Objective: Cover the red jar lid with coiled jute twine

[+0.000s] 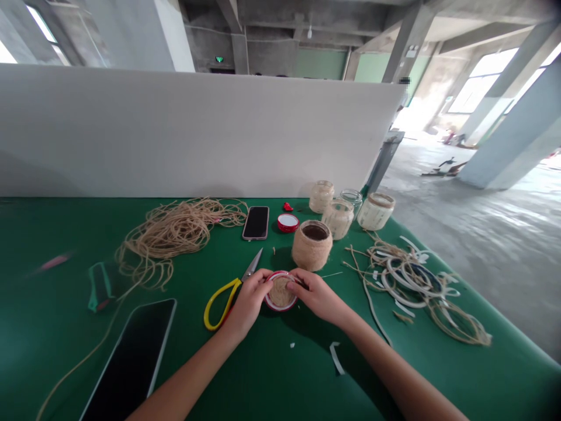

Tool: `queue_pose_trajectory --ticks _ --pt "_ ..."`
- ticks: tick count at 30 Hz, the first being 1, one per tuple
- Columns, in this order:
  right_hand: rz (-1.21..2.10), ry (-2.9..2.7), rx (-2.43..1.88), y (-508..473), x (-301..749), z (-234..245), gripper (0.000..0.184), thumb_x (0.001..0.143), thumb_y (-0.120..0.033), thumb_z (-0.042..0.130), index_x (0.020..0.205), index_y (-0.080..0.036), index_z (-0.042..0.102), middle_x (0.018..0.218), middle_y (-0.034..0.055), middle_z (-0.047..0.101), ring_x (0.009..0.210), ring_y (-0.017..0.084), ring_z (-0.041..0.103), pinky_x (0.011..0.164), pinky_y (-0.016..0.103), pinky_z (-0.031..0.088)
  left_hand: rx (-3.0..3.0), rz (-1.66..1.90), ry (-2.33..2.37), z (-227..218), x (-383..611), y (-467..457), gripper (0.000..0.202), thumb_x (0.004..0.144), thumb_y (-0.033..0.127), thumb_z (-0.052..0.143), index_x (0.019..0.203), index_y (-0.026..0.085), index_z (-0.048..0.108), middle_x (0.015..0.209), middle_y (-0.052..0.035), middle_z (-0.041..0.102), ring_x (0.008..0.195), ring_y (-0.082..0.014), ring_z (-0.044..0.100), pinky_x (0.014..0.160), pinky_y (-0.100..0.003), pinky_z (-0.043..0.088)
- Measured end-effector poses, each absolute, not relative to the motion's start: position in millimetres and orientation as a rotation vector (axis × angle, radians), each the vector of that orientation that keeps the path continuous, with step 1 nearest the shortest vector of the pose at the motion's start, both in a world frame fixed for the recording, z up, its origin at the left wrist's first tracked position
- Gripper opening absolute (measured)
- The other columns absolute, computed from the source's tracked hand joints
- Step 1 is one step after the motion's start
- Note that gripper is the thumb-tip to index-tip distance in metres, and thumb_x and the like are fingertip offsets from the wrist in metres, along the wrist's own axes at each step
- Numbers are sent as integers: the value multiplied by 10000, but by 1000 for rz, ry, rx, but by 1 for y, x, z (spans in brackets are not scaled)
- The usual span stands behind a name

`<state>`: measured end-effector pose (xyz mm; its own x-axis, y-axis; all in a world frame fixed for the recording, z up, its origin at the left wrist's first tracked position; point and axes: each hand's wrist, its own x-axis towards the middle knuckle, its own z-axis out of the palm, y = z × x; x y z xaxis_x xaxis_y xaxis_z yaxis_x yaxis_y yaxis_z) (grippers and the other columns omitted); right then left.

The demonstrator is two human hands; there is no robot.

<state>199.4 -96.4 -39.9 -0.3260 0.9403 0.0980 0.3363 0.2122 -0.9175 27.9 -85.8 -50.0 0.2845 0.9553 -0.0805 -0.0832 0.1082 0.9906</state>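
From the head camera, the main danger seems to lie close to the hands. The yellow-handled scissors (221, 304) lie on the green worktop (52, 351) just beside the left hand (248, 303), and their pointed blades aim past its knuckles, so a careless sideways move of this hand could meet the tip. The coil of jute twine (280, 292) sits inside a red jar lid (272, 302), and it could loosen or lift out if the fingers press on it unevenly. The twine-wrapped jar (312, 245) stands just behind the lid, near the right hand (318, 296), so a forward push could knock it over.

Both hands are closed around the lid, which lies toward the near side of the worktop, about midway between its left and right edges. The left hand grips from the left with curved fingers, and the right hand grips from the right with its fingers reaching over the coil. Both forearms rise from the bottom of the view and angle inward.

Pale glass jars (337, 210) stand toward the far edge. A loose pile of jute twine (166, 240) lies toward the left, and a tangle of white strips and twine (407, 280) lies toward the right edge.
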Motion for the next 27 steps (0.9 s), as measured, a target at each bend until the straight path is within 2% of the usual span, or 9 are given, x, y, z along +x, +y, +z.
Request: queue_pose_trajectory --ticks 5,9,15,18,22,27 --pt "1129 -1767 -1156 -95 202 -39 207 854 -289 477 954 -139 579 797 13 570 719 128 500 629 227 403 1163 962 923 -48 29 -86 226 761 353 552 849 150 594 751 -22 623 719 -173 583 658 -259 445" --pt "1121 -1736 -1159 -95 200 -39 222 848 -300 488 967 -141 587 801 16 588 713 130 517 629 233 416 1187 983 1008 -47 30 -87 245 747 382 575 814 147 592 681 -2 603 641 -148 560 598 -230 429" --pt "1175 -1743 -1103 -98 199 -38 317 808 -268 553 1108 -167 536 961 42 610 825 156 551 721 272 452 1118 1059 1008 -53 30 -86 272 760 418 553 820 154 577 695 -12 607 641 -150 565 596 -239 439" --pt "1257 -1721 -1082 -98 199 -41 323 804 -239 554 1119 -176 517 936 35 610 772 141 563 676 258 463 1077 1072 995 -54 30 -86 289 755 428 555 822 147 575 699 -21 613 628 -148 565 581 -240 441" --pt "1330 -1689 -1067 -98 198 -44 298 820 -224 526 1113 -173 502 873 25 602 686 121 560 610 241 461 1079 1077 1006 -55 30 -85 268 754 410 556 806 148 575 672 -9 603 599 -134 552 564 -229 429" --pt "1299 -1711 -1042 -100 196 -43 313 807 -186 527 1119 -175 496 959 42 592 808 144 560 684 252 464 1089 1077 1045 -58 30 -84 191 757 349 538 701 166 545 572 39 543 517 -102 494 502 -200 380"
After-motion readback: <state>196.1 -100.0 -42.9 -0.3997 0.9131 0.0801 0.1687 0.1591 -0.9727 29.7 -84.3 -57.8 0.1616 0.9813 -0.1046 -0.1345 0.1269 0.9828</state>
